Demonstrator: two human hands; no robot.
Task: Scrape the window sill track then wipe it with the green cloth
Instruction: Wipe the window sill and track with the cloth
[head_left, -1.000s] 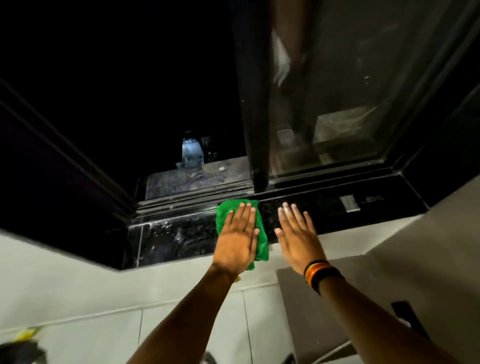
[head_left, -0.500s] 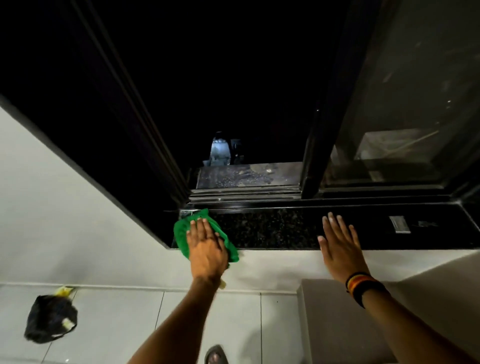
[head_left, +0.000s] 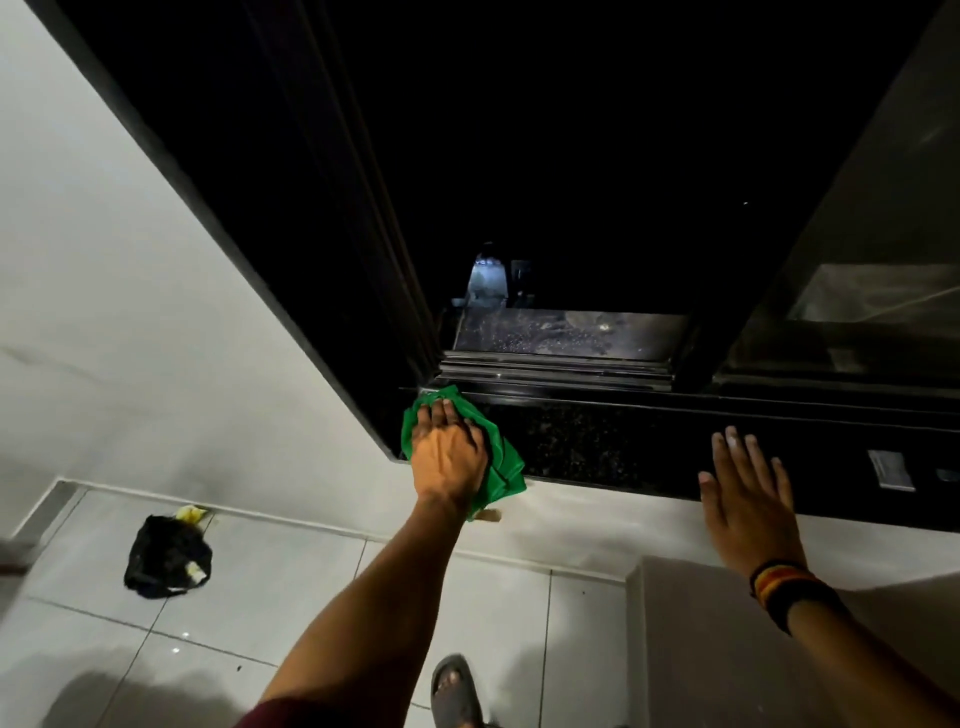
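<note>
My left hand (head_left: 450, 457) presses the green cloth (head_left: 501, 465) flat against the far left end of the dark speckled stone sill (head_left: 597, 447), close to the left frame corner. The cloth bunches under the palm and hangs a little over the sill's front edge. Just behind it run the metal window tracks (head_left: 556, 370), several parallel rails. My right hand (head_left: 745, 499) rests flat, fingers spread, on the sill's front edge further right, holding nothing. A small flat metal scraper (head_left: 890, 470) lies on the sill to the right of that hand.
The sliding glass pane (head_left: 857, 291) stands to the right; the opening on the left is dark. A black rubbish bag (head_left: 167, 558) lies on the white tiled floor at the left. My sandalled foot (head_left: 456, 688) shows below. A grey surface (head_left: 691, 639) sits under the sill at right.
My left hand has slid the green cloth leftward along the sill, from its middle to the left corner. My right hand has stayed flat on the sill edge.
</note>
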